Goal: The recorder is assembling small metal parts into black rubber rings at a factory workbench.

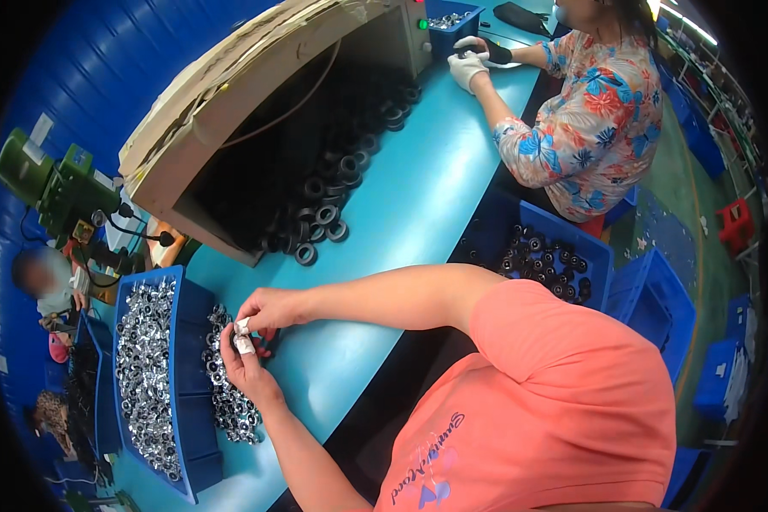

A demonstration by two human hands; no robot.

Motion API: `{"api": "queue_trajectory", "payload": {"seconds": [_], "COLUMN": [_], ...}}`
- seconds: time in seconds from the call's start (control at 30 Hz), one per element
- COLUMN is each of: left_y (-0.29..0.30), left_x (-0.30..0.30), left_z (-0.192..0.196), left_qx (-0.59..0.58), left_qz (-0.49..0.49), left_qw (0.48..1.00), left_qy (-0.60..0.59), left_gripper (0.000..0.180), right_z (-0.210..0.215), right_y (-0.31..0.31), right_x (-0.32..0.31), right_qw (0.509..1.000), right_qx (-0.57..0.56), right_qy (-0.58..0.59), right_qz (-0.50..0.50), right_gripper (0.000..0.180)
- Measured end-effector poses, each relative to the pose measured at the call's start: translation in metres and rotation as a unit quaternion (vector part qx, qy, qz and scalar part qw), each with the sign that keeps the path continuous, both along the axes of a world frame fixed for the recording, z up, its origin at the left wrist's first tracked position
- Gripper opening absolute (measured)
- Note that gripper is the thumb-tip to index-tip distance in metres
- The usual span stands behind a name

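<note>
My left hand (pixel 249 374) and my right hand (pixel 275 309) meet over the near left of the table, fingers closed together. White tape (pixel 244 345) wraps some fingertips. Something small and dark shows between the fingers, mostly hidden, so its kind is unclear. Just left of and below my hands lies a loose pile of small shiny metal parts (pixel 235 414) on the turquoise table (pixel 350 358). Beyond that pile, a blue bin (pixel 198 401) is heaped with similar silver parts (pixel 148 375).
A beige box-shaped machine (pixel 158 183) stands at the back, with many black rings (pixel 320 213) spilling from its opening. At the far right a co-worker in a flowered top (pixel 593 119) handles a dark piece. Blue crates (pixel 606 264), one with black parts, stand beside the table's right edge.
</note>
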State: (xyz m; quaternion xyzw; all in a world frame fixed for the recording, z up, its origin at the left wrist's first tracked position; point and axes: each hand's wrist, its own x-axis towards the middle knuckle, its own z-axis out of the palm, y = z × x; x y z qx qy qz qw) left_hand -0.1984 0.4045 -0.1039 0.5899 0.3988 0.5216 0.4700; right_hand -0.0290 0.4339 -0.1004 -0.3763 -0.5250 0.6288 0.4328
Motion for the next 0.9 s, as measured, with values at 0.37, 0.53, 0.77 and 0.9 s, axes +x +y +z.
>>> {"api": "queue_trajectory", "payload": {"seconds": [0.37, 0.53, 0.77, 0.9], "left_y": [-0.003, 0.0, -0.001, -0.001], "left_x": [0.0, -0.005, -0.004, -0.002], "left_z": [-0.001, -0.002, 0.0, -0.001], "left_qx": [0.027, 0.03, 0.029, 0.023], "left_qz": [0.034, 0.002, -0.026, -0.032], "left_qw": [0.998, 0.999, 0.998, 0.998], "left_qy": [0.055, 0.045, 0.055, 0.044], "left_gripper": [0.027, 0.03, 0.037, 0.04], "right_z": [-0.008, -0.002, 0.002, -0.002], "right_y": [-0.003, -0.011, -0.005, -0.001], "right_x": [-0.011, -0.013, 0.003, 0.004], "right_qw": [0.996, 0.995, 0.989, 0.991], "right_qx": [-0.036, -0.049, -0.091, -0.088], "right_qy": [0.076, 0.087, 0.103, 0.091], "right_qz": [-0.028, -0.007, 0.053, 0.052], "right_gripper": [0.03, 0.029, 0.032, 0.032]}}
